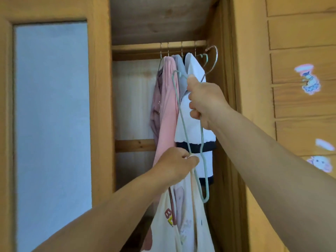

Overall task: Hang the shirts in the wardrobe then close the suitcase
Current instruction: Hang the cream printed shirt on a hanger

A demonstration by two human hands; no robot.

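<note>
Soft, even daylight fills the scene, warm on the orange-brown wooden wardrobe frame (101, 88). The pale blue frosted panel (52, 115) left of that frame glows flat, without glare. Inside the frame the top recess is dim, and the lower right corner sinks into shadow. The whole picture is slightly soft; the pastel cartoon stickers (309, 80) far right of the frame are smeared. Straight boards bow near the edges from the wide lens.

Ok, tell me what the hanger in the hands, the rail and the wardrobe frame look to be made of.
Hanger: thin wire, apparently with a matte pale green coating; its slim even bends suggest metal underneath. Rail: light wood, going by its flat tan colour. Wardrobe frame: yellowish wood with visible grain, likely varnished.
</note>
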